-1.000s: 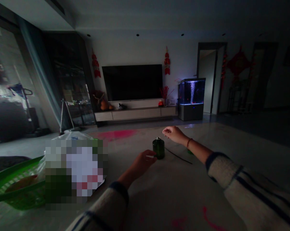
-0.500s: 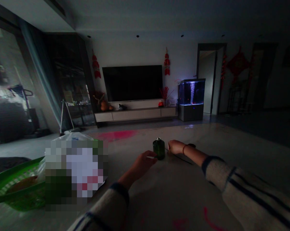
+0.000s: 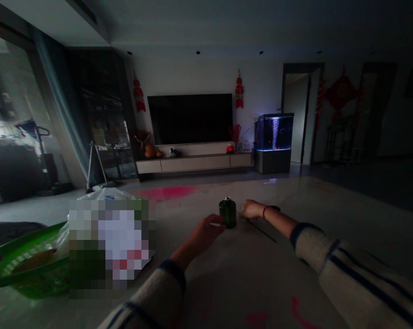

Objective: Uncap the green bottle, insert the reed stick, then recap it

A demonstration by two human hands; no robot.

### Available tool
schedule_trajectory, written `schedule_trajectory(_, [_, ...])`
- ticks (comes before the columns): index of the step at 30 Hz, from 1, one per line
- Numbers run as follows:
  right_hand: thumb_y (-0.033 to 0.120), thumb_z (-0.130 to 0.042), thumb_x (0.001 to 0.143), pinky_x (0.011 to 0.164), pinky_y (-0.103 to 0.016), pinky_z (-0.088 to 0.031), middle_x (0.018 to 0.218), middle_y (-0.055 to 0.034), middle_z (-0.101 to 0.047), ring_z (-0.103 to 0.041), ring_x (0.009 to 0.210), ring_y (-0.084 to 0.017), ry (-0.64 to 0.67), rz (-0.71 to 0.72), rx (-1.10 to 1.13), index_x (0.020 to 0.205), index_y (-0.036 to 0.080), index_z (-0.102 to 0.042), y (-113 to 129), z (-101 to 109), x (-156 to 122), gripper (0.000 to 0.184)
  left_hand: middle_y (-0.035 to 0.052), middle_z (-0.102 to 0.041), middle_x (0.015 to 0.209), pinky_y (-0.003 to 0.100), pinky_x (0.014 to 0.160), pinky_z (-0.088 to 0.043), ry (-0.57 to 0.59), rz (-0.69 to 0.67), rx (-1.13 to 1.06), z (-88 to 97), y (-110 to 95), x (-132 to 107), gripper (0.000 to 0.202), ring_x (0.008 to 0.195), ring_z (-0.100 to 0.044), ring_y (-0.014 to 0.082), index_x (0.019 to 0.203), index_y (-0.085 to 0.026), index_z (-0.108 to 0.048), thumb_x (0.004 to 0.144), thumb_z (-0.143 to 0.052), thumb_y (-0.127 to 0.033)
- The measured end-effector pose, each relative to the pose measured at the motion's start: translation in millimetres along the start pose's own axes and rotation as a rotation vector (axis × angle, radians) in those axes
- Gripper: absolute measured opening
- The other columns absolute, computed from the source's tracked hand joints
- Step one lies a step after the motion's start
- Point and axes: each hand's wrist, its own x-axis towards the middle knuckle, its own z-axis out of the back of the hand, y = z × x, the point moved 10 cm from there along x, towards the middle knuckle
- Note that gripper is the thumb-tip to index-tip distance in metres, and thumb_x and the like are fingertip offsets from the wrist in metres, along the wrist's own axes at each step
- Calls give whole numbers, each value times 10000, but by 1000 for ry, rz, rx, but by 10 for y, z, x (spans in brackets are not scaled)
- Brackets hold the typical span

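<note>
A small dark green glass bottle (image 3: pixel 228 214) with a pale ring at its neck stands upright on the table (image 3: pixel 206 269). My left hand (image 3: pixel 208 230) grips its lower left side, thumb and fingertips against the glass. A pale patch shows between those fingers; I cannot tell if it is an object or the tabletop. Just right of the bottle, the fingers of my right hand (image 3: pixel 253 209) are closed on a thin dark stick (image 3: pixel 264 232), which slants down to the right. Part of a dark object (image 3: pixel 275 208) shows behind my right wrist.
To the left are a green plastic basket (image 3: pixel 38 283), a clear plastic bag (image 3: pixel 105 193) and a blurred-out area. Pink stains (image 3: pixel 170 193) mark the tabletop. Beyond stand a low TV cabinet (image 3: pixel 196 164), a lit fish tank (image 3: pixel 273 135) and a tripod (image 3: pixel 97 167).
The stick beside my right hand has swung so that its free end points lower. Both hands and the bottle keep nearly the same places; the whole view has shifted slightly.
</note>
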Motion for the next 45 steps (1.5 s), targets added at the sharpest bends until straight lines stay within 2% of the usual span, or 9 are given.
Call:
schedule_trajectory(4, [180,-512,674,396,-187,-378,373,14,-478,-438,342,-69,49,-38,185,440,128,-508,-32,22,-15,240,88,-608,958,247,623,-456,-27,5,-40,14,46,22,296,715,-590,123,959,-136,-508,679,-567,-213])
schedule_trajectory(10, [54,-481,659,403,-172,-383,499,29,-530,-459,381,-52,12,-59,437,620,130,-513,-41,147,-43,92,63,-620,905,253,612,-453,-54,-12,-61,17,91,51,263,671,-584,112,918,-155,-521,670,-576,-227])
schedule_trajectory(14, [79,-492,672,396,-151,-352,624,11,-570,-483,449,-51,-112,-33,558,754,138,-521,-27,373,-27,104,58,-639,882,254,629,-456,-42,-45,-36,11,71,56,215,673,-591,117,857,-154,-561,663,-578,-247])
schedule_trajectory(18, [96,-517,674,406,-131,-338,699,3,-590,-494,521,-47,-224,17,643,801,146,-512,47,649,-81,137,40,-651,856,252,638,-459,-34,-41,14,18,104,69,211,683,-594,121,866,-161,-583,684,-548,-260])
schedule_trajectory(23, [97,-513,702,459,-147,-406,694,-7,-590,-529,546,-56,-225,134,937,788,142,-507,277,839,-271,98,65,-653,870,272,700,-449,-57,-59,30,58,142,126,225,774,-592,152,866,-152,-609,684,-535,-263])
schedule_trajectory(27, [73,-509,711,507,-172,-449,677,-1,-594,-558,546,-65,-137,192,1075,780,143,-497,465,786,-376,98,69,-659,851,281,702,-446,-25,-68,3,13,150,160,278,780,-592,162,897,-142,-610,701,-515,-314])
schedule_trajectory(31, [63,-507,722,537,-180,-466,670,-4,-604,-576,557,-70,-71,236,1105,768,141,-492,616,681,-410,92,40,-656,770,263,652,-427,12,-64,15,-32,91,119,317,709,-579,148,856,-135,-620,706,-494,-384])
schedule_trajectory(35, [48,-498,730,537,-174,-469,640,1,-598,-573,537,-64,-80,244,1106,762,135,-490,674,664,-437,93,3,-625,673,235,591,-394,43,-54,80,-48,27,60,289,640,-546,128,754,-141,-625,697,-497,-394])
schedule_trajectory(45, [48,-485,753,538,-181,-475,641,5,-599,-570,523,-60,-90,251,1126,757,132,-487,687,688,-464,83,14,-615,683,226,592,-396,21,-74,56,-12,-91,24,245,642,-543,121,730,-132,-595,682,-518,-359])
